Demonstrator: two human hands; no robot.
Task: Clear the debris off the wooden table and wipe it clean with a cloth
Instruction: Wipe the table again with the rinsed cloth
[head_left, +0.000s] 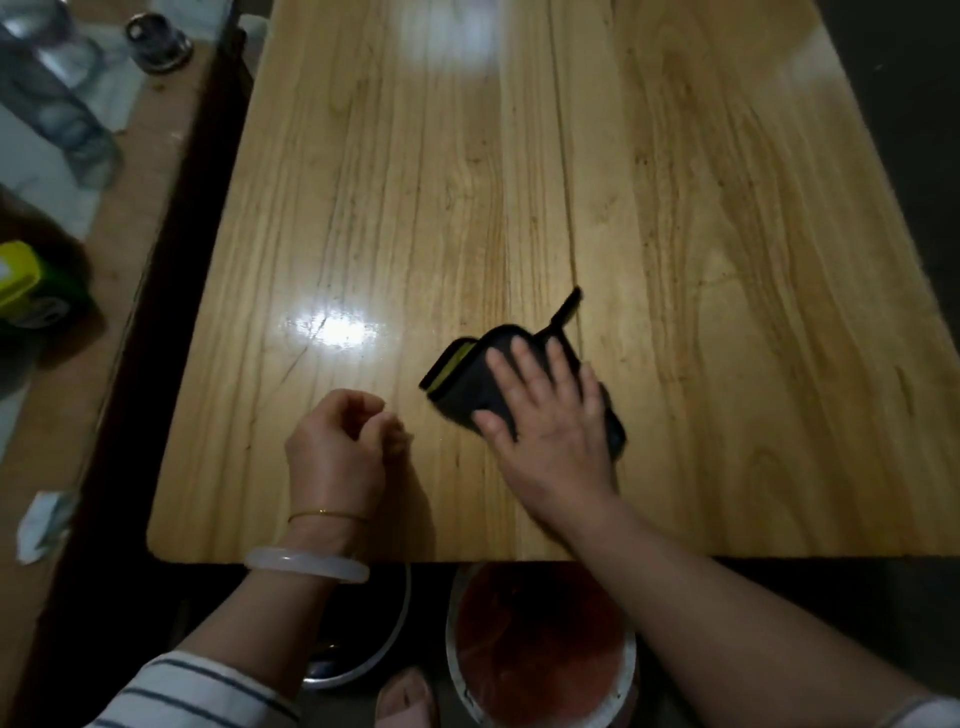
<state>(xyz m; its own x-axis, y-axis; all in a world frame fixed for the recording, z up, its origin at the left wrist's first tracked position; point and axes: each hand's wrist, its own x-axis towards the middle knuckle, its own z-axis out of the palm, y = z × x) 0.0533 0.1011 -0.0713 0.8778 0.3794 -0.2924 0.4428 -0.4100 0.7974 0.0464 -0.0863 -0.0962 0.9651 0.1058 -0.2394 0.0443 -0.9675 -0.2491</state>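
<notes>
- Cloth (467, 382), a dark grey folded pad with a yellow-green strip along its left edge and a thin dark loop sticking out at its far end, is lying flat on the pale, glossy wooden plank desk (675, 208), near the front edge and slightly right of centre.
- Right hand (550, 421) is pressing down on the cloth with its fingers straight and spread; the palm is covering the near half of the cloth, and nothing is gripped.
- Left hand (337, 447) is resting on the desk just left of the cloth and apart from it. Its fingers are curling in toward the palm; the fingertips are blurring, and no held thing is showing.
- Left wrist is wearing a thin gold bracelet (327, 515) and, nearer the elbow, a thick milky-white bangle (306, 564); a white sleeve with dark stripes (197, 691) is covering the upper forearm.
- Overhead light is reflecting off the desk surface in two bright patches, one just beyond the left hand.
- Round red basin with a pale rim (540, 644) is sitting below the front edge of the desk, under the right forearm.
- Yellow-and-green box (26, 286) is sitting on a lower surface left of the desk, well apart from the hands.
</notes>
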